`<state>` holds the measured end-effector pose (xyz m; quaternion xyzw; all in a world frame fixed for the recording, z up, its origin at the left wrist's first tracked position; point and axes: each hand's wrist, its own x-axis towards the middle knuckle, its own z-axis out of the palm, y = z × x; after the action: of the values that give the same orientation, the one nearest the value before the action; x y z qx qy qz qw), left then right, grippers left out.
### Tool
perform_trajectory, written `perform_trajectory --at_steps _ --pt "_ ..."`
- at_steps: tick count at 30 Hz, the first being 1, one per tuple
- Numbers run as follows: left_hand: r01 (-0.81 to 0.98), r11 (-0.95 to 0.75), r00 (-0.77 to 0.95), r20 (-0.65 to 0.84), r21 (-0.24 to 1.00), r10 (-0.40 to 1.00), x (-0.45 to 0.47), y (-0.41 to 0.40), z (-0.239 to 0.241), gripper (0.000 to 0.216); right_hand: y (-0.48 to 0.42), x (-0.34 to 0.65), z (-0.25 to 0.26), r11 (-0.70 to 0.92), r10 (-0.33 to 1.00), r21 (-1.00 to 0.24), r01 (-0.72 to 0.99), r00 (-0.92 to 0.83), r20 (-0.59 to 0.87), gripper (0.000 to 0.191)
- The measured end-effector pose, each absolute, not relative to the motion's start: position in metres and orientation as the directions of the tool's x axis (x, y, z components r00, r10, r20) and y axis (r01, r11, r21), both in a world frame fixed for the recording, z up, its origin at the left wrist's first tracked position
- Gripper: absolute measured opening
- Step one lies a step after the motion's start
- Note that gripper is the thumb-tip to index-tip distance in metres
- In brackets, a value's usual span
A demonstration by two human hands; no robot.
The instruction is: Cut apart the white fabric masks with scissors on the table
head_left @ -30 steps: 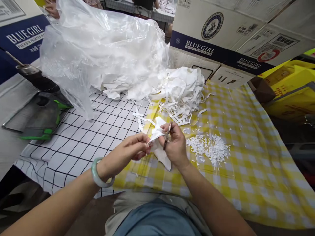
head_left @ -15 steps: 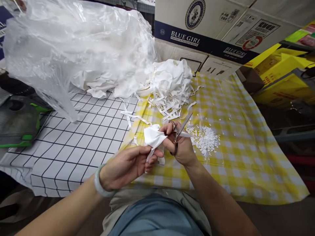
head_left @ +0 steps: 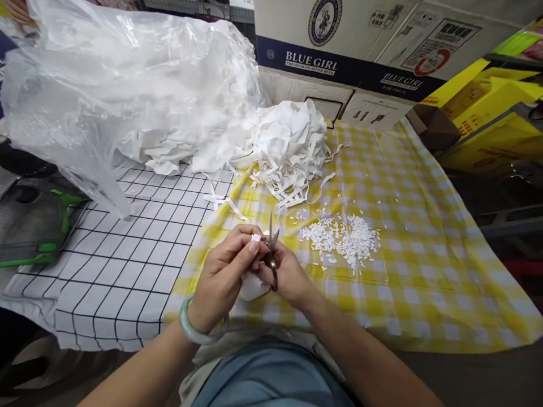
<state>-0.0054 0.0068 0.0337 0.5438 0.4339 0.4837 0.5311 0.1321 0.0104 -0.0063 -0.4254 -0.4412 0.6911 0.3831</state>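
My left hand point(head_left: 231, 268), with a pale green bangle point(head_left: 193, 328) at its wrist, pinches a piece of white fabric point(head_left: 254, 287) with straps. A short end of it pokes up between thumb and forefinger. Close beside it, my right hand point(head_left: 288, 274) grips a pair of scissors point(head_left: 272, 243), blades pointing away from me and slightly parted. Most of the fabric is hidden under my hands. A white strap point(head_left: 236, 210) trails from it across the cloth. To the right lies a heap of small white clippings point(head_left: 350, 237).
A pile of white strapped fabric pieces point(head_left: 292, 141) stands beyond my hands, beside a large clear plastic bag point(head_left: 139, 73) of white material. Beer cartons point(head_left: 339, 56) rise behind. Yellow checked cloth point(head_left: 428, 254) covers the right side, black-and-white grid cloth point(head_left: 123, 254) the left.
My hands have come together, the left turning so its thumb pinches the fabric's end upward. The scissors have swung from pointing right to pointing away from me, and the fabric has moved lower.
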Motion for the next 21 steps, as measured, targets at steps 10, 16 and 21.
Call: perform_trajectory --at_steps 10,16,21 --pt "0.002 0.034 0.258 -0.034 0.999 0.965 0.05 0.012 0.004 0.029 -0.001 0.239 0.014 0.263 0.96 -0.582 0.769 -0.271 0.074 0.038" --pt "0.033 0.002 0.307 -0.012 0.999 0.952 0.06 0.013 0.0 0.031 -0.002 0.242 0.008 0.276 0.956 -0.567 0.776 -0.282 0.08 0.043" --pt "0.024 -0.004 0.319 -0.004 1.0 0.948 0.059 0.014 -0.002 0.029 0.001 0.243 0.006 0.275 0.955 -0.575 0.77 -0.29 0.068 0.045"
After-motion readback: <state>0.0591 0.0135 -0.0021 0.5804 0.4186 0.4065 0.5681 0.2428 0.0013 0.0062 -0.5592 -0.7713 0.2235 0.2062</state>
